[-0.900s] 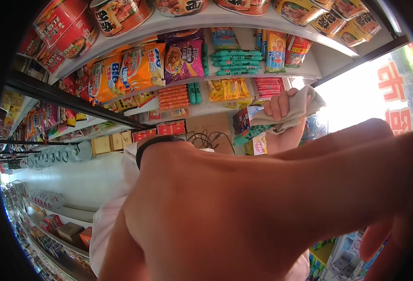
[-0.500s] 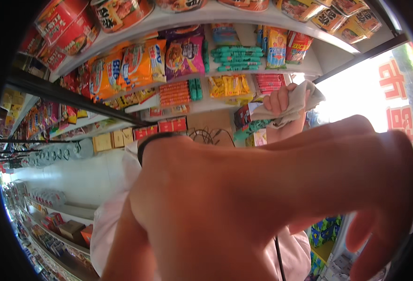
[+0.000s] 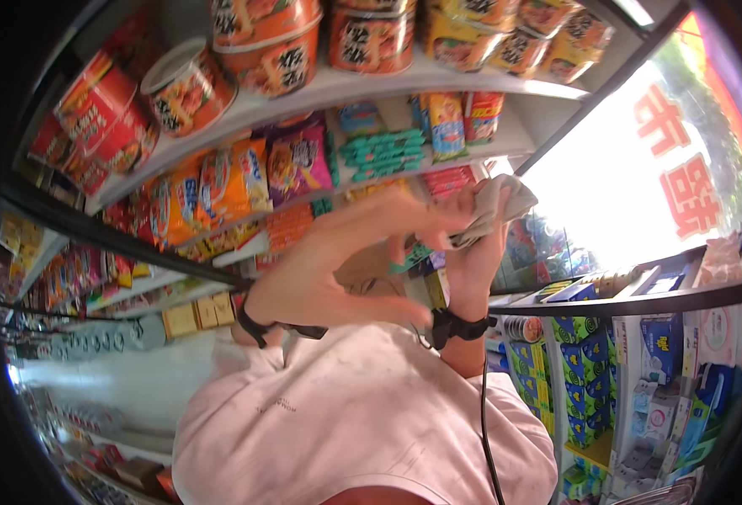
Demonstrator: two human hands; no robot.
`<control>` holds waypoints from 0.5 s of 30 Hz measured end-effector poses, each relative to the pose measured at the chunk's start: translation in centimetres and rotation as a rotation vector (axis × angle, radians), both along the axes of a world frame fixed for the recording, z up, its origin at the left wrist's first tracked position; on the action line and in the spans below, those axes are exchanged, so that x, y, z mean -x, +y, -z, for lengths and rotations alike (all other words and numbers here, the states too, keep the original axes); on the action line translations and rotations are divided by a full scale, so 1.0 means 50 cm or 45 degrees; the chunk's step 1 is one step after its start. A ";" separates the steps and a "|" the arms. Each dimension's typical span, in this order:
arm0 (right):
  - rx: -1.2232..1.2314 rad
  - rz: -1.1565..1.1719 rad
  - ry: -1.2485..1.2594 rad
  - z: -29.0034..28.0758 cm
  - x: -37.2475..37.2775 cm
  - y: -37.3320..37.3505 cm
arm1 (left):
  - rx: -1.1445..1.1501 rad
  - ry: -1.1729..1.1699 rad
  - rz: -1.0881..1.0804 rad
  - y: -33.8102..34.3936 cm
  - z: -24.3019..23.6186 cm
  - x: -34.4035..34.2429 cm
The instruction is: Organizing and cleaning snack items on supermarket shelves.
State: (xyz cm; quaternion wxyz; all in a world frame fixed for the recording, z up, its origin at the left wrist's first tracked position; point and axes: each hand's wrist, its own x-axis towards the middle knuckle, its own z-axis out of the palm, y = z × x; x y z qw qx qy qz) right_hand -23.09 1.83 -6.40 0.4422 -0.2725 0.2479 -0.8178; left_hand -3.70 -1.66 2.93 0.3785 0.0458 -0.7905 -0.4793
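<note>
My right hand [image 3: 472, 265], wearing a black wrist strap, is raised in front of the snack shelves and closed around a crumpled grey cloth [image 3: 510, 204]. My left hand [image 3: 324, 257] reaches across from the left, slightly blurred. Its thumb stands well apart from the fingers, and nothing shows between them. The left fingertips overlap the near edge of the cloth; whether they touch it I cannot tell. Beside the right hand, a teal packet [image 3: 413, 256] is partly hidden by the left fingers.
Instant noodle tubs [image 3: 371, 42] line the upper shelf [image 3: 303, 101]. Below it hang orange snack bags [image 3: 232, 181], a purple bag [image 3: 297, 164] and teal packets [image 3: 382, 153]. A bright window [image 3: 606, 160] is at right, above a rack of boxed goods [image 3: 585, 379]. A thin black cable [image 3: 486, 421] runs down my shirt.
My left hand has drawn back from close in front of the camera toward the cloth. The view has shifted, showing more noodle tubs and the right-hand rack. My right hand still holds the cloth.
</note>
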 end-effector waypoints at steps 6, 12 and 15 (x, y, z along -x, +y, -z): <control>0.072 0.094 -0.020 -0.031 -0.007 -0.012 | 0.114 -0.233 -0.370 -0.027 0.133 0.010; 0.334 -0.063 -0.173 -0.050 0.019 -0.018 | 0.009 -0.618 -0.454 -0.007 0.156 0.041; 0.243 0.046 -0.210 -0.069 0.009 -0.014 | -0.051 -0.665 -0.392 0.007 0.140 0.042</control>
